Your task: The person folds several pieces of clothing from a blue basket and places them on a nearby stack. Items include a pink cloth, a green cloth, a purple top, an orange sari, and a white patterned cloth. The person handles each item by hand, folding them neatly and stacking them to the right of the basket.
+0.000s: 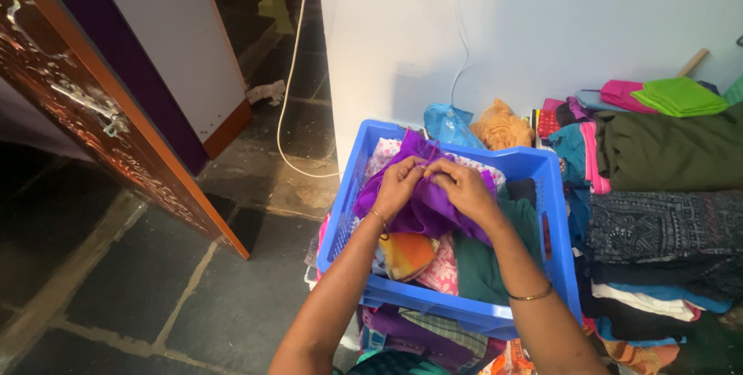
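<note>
A blue plastic basket (474,314) full of clothes sits in front of me. Both hands hold a purple cloth (422,208) over it. My left hand (398,186) pinches the cloth's upper edge from the left, a bangle on its wrist. My right hand (463,188) grips the same edge just to the right, fingertips almost touching the left hand's. Under the purple cloth lie an orange piece (408,254), a pink printed piece (441,270) and a dark green piece (480,267).
Folded clothes are stacked at the right (658,228), with pink and green folded pieces (673,96) on top by the white wall (542,27). More clothes lie under the basket. A carved wooden door (85,104) stands open at left. A white cord (290,89) trails over the dark stone floor (139,282).
</note>
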